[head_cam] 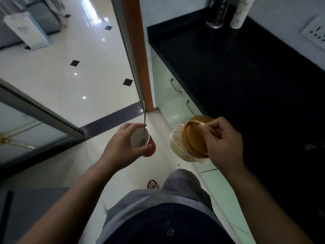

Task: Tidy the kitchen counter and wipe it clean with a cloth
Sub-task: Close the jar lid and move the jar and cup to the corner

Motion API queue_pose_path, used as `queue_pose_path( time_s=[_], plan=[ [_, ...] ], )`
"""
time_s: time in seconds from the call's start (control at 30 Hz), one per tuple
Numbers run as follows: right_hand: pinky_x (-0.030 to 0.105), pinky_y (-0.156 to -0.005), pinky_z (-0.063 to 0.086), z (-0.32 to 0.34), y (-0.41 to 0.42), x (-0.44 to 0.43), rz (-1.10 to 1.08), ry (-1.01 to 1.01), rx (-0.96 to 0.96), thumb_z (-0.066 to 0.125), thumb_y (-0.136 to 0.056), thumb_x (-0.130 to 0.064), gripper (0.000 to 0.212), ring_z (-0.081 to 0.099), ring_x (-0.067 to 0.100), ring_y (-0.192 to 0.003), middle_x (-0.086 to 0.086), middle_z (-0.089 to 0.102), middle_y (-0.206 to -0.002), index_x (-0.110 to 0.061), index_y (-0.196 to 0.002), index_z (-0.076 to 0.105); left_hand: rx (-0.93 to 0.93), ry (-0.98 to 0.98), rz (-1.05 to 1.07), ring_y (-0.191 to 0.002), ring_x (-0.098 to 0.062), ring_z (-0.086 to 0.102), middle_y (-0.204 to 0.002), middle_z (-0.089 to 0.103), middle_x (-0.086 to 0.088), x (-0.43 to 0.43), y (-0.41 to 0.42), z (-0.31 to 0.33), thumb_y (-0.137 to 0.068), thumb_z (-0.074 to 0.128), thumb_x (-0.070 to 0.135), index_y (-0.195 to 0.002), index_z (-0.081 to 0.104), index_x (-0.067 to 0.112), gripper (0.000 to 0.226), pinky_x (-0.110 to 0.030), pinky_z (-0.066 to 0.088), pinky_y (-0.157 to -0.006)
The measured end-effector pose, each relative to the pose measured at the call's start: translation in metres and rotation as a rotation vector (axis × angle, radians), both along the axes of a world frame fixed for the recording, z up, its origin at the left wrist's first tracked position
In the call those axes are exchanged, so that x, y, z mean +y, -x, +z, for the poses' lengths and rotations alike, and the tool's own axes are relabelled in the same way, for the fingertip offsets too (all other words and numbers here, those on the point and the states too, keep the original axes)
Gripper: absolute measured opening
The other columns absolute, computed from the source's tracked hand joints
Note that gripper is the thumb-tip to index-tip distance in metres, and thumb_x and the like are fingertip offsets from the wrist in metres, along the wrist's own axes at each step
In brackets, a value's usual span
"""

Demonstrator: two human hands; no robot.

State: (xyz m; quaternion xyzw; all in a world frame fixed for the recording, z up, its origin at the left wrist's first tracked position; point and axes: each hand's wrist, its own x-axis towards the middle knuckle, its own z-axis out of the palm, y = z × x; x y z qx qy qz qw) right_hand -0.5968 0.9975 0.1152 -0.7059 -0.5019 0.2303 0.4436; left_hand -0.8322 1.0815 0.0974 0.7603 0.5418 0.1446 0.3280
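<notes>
Counter (246,71) lies beside left hand (121,147) gripping a spoon-holding cup (142,140), right hand (223,143) clutching a jar (186,143).

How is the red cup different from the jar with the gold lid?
The red cup is open on top, while the jar is shut by its gold lid. The cup has a spoon standing in it; the jar holds pale food. The cup is red outside and white inside; the jar is see-through. The left hand holds the cup, the right hand the jar. Both are held up beside the black counter, not resting on it.
</notes>
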Motion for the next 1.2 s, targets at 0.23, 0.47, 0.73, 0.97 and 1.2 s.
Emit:
queue_pose_path(
  time_s=[0.23, 0.47, 0.73, 0.97, 1.2],
  plan=[
    [0.007, -0.064, 0.046, 0.018, -0.047, 0.123, -0.153, -0.120, -0.031, 0.066, -0.084, -0.022, 0.015, 0.061, -0.004, -0.076, -0.018, 0.061, -0.074, -0.028, -0.076, 0.055, -0.031, 0.024, -0.053, -0.114, -0.015, 0.047, -0.132, 0.048, 0.002, 0.124, -0.045, -0.004, -0.070, 0.075, 0.036, -0.129, 0.046, 0.033, 0.065, -0.033, 0.049, -0.087],
    [0.008, -0.064, 0.046, 0.043, -0.104, 0.239, -0.224, -0.166, 0.043, 0.066, -0.084, -0.019, 0.021, 0.062, -0.002, -0.076, -0.017, 0.065, -0.078, -0.032, -0.072, 0.054, -0.030, -0.019, -0.136, -0.116, -0.014, 0.046, -0.135, 0.047, 0.002, 0.257, -0.117, 0.020, -0.073, 0.073, 0.039, -0.131, 0.044, 0.031, 0.065, -0.028, 0.045, -0.088],
    [0.016, -0.063, 0.050, 0.046, -0.165, 0.321, -0.311, -0.136, 0.009, 0.065, -0.085, -0.022, 0.010, 0.063, 0.005, -0.070, -0.004, 0.066, -0.073, -0.018, -0.078, 0.059, -0.086, -0.044, -0.353, -0.111, -0.012, 0.048, -0.119, 0.051, 0.010, 0.366, -0.208, 0.033, -0.072, 0.074, 0.037, -0.119, 0.057, 0.021, 0.052, -0.031, 0.044, -0.088],
    [0.021, -0.066, 0.052, 0.046, -0.230, 0.363, -0.542, -0.068, -0.072, 0.065, -0.085, -0.024, 0.006, 0.062, 0.004, -0.077, -0.011, 0.065, -0.077, -0.024, -0.080, 0.061, -0.096, 0.011, -0.632, -0.107, -0.002, 0.051, -0.117, 0.052, 0.014, 0.471, -0.312, 0.013, -0.065, 0.072, 0.046, -0.118, 0.054, 0.032, 0.058, -0.022, 0.039, -0.092],
    [0.027, -0.064, 0.051, 0.059, -0.294, 0.416, -0.696, 0.137, -0.166, 0.063, -0.085, -0.030, 0.004, 0.060, 0.005, -0.075, -0.013, 0.065, -0.077, -0.031, -0.082, 0.061, -0.106, -0.024, -0.870, -0.099, -0.002, 0.052, -0.105, 0.051, 0.016, 0.557, -0.413, 0.008, -0.067, 0.072, 0.037, -0.110, 0.057, 0.031, 0.046, -0.020, 0.038, -0.081]
  ],
)
